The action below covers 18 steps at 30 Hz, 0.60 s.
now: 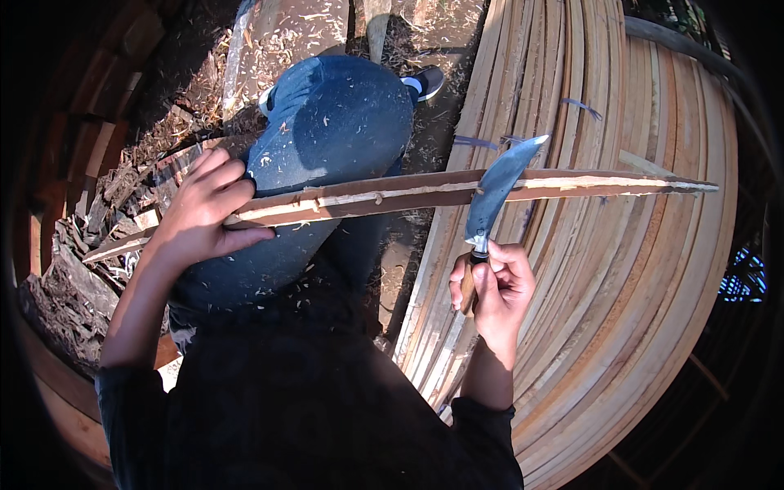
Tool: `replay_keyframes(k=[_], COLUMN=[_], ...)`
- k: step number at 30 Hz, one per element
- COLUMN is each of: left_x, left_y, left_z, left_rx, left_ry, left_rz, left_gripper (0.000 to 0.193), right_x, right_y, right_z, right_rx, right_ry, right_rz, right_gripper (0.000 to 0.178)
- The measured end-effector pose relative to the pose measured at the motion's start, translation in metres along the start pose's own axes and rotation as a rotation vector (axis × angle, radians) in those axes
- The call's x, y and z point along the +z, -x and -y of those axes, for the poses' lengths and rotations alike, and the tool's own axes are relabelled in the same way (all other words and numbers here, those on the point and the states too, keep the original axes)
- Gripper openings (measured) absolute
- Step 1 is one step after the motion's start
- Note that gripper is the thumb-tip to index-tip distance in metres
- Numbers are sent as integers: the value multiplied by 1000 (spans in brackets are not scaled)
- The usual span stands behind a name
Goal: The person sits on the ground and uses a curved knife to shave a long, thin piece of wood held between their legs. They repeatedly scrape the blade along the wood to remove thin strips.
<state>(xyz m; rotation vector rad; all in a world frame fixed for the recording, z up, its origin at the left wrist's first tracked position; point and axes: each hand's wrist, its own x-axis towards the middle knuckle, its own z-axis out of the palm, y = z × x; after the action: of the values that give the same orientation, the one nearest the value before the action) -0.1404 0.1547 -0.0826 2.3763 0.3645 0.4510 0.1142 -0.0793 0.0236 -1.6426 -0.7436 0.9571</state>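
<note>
A long brown strip of wood [408, 192] with a pale shaved band along it lies across my raised knee and reaches out to the right. My left hand [206, 204] is closed round the strip near its left end, thumb along the near edge. In my right hand [495, 286] is a knife [496, 192] with a broad curved blade and a wooden handle. Its blade crosses over the strip, tip pointing away and to the right. Whether the edge touches the wood I cannot tell. Small curls of wood cling to the strip.
A large stack of pale wooden strips [604, 269] fills the right side, with purple bands [478, 142] on it. Bark and wood scraps [69, 302] lie at the left, and shavings cover the ground. My jeans-covered leg [343, 114] is bent under the strip.
</note>
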Motion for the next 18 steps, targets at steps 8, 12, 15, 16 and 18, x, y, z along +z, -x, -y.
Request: replay_keyframes(k=[8,12,15,16,18], left_x=[1,2,2,2,-1], left_y=[1,1,0,1,1], left_z=[-1,0,-1,0,1], left_rx=[-5,-3,-7,4,-8], left_ry=[11,7,1,5,2], left_rz=[-4,-1,10,-3,0], left_gripper=[46,47,47,47,47], right_x=[-2,-13,-14,-7,-13], right_y=[-2,-6,-1,3,2], right_z=[0,16,16,13,19], right_rx=[19,-127,21,56,-23], right_ry=[-31,-68,143,-16,66], right_rz=[12,-234,-27,-16,-77], right_gripper=[24,25,22,22,23])
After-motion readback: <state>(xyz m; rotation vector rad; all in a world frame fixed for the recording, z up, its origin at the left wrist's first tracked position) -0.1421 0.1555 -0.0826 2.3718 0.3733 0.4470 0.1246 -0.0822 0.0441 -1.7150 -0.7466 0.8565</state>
